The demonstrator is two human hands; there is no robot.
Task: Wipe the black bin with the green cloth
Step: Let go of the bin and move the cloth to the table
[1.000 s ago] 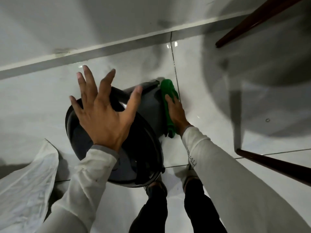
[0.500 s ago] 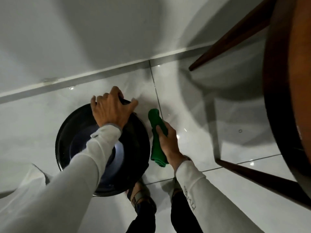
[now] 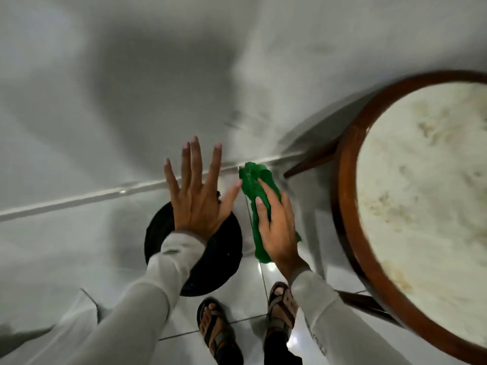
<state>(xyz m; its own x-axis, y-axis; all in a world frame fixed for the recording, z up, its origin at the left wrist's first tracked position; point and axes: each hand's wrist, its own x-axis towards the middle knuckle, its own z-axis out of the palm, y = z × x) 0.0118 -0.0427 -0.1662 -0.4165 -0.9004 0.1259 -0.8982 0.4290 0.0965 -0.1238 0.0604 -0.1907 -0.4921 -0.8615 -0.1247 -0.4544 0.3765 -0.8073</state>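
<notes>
Standing upright on the pale tiled floor (image 3: 66, 246), close to the strip where floor meets wall, the black bin (image 3: 224, 248) is seen from straight above, its round rim partly hidden by the person's left sleeve. Over its far rim the left hand (image 3: 196, 204) is spread flat, fingers splayed wide and closed on nothing (whether the palm touches the rim cannot be told). Just to the right of the bin, the green cloth (image 3: 253, 185) hangs bunched lengthwise in the right hand (image 3: 278, 233), whose grip is wrapped around it, thumb across the front; the cloth is beside the bin rather than on it, and the blur hides any contact. Below, two sandalled feet (image 3: 217, 330) stand on the tiles near the bin's near side. At the right, a round table (image 3: 347, 206) with a dark wooden rim and a mottled cream top reaches over the floor, its slanted legs showing beneath. A white crumpled bag (image 3: 76, 309) lies at the lower left.
</notes>
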